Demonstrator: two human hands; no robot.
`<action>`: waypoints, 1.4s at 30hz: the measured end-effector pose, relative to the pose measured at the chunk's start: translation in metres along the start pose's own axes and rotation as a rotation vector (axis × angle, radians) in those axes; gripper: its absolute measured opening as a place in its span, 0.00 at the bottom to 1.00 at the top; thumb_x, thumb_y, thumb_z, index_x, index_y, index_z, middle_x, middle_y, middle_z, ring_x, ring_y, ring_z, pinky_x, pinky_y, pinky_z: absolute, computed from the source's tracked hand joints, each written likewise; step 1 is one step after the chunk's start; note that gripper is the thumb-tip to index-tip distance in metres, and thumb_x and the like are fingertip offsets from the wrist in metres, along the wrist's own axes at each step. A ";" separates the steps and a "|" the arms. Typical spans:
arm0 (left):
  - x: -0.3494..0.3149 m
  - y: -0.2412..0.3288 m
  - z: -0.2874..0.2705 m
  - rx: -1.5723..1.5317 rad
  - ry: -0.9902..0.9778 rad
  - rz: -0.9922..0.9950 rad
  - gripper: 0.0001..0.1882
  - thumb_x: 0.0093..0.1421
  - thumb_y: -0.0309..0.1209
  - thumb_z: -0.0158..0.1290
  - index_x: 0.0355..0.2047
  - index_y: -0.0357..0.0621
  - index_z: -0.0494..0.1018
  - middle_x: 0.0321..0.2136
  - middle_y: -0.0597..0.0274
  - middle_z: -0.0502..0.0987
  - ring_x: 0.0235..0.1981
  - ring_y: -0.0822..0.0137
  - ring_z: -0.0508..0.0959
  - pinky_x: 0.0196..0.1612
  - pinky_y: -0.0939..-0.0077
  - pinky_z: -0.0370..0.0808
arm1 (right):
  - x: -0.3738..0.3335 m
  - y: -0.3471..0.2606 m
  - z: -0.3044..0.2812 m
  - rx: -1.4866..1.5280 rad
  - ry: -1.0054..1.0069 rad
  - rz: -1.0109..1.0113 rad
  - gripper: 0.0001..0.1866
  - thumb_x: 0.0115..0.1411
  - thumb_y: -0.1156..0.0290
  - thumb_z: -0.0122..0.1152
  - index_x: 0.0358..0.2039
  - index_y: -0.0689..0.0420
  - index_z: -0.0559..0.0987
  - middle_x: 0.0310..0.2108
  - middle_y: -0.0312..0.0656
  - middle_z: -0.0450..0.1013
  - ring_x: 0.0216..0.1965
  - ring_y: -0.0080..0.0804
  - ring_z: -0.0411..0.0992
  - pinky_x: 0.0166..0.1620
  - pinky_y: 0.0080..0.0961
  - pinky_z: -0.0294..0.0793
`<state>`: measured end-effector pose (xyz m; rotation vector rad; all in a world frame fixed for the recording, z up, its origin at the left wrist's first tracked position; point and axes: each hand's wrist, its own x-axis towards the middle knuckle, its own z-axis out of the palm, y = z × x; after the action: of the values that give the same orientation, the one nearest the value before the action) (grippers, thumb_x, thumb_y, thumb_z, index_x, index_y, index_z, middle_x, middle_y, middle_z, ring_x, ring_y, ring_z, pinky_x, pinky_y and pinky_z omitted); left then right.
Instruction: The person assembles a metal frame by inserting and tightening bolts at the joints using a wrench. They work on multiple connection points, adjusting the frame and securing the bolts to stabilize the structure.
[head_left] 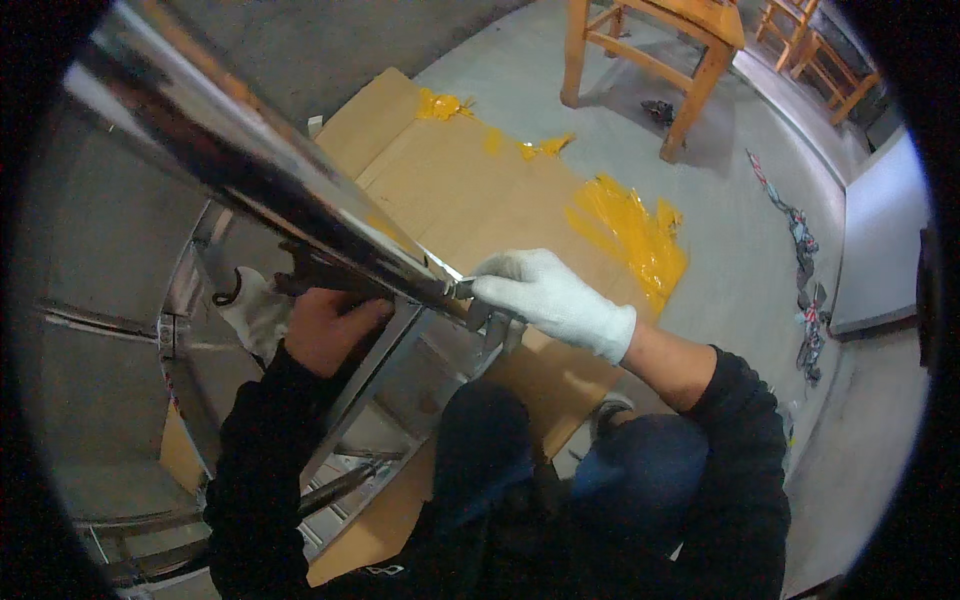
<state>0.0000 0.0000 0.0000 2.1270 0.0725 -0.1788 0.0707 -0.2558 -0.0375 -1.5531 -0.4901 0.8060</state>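
A thick shiny metal tube [270, 170] slants from the upper left to the middle. At its near end my right hand [545, 295], in a white glove, pinches a small metal piece [462, 289] against the tube. My left hand [335, 330] is bare and closed beneath the tube, its thumb showing. A dark brown part [318, 272] lies against those fingers, and what they grip is mostly hidden. Below the hands runs a flat metal bar [370, 370] of a frame. Beside my left hand a loose white glove [255, 312] lies on the frame.
Curved metal frame parts [172, 335] stand at the left. Under the work lies a flattened cardboard sheet [430, 180] with torn yellow tape [640, 235] on it. A wooden stool [655, 50] stands at the far side. Crumpled striped strips [805, 260] trail over the floor at right, near a white panel [885, 240].
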 end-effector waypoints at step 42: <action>0.001 0.008 0.001 0.025 -0.008 0.035 0.10 0.51 0.23 0.55 0.36 0.34 0.76 0.30 0.59 0.79 0.32 0.73 0.75 0.38 0.78 0.72 | -0.003 -0.010 0.025 -0.419 0.277 -0.221 0.14 0.59 0.65 0.47 0.29 0.64 0.75 0.17 0.47 0.71 0.21 0.33 0.74 0.26 0.30 0.72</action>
<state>0.0022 -0.0047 0.0059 2.1509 0.0286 -0.1687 0.0518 -0.2392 -0.0266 -1.9205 -0.6388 0.3197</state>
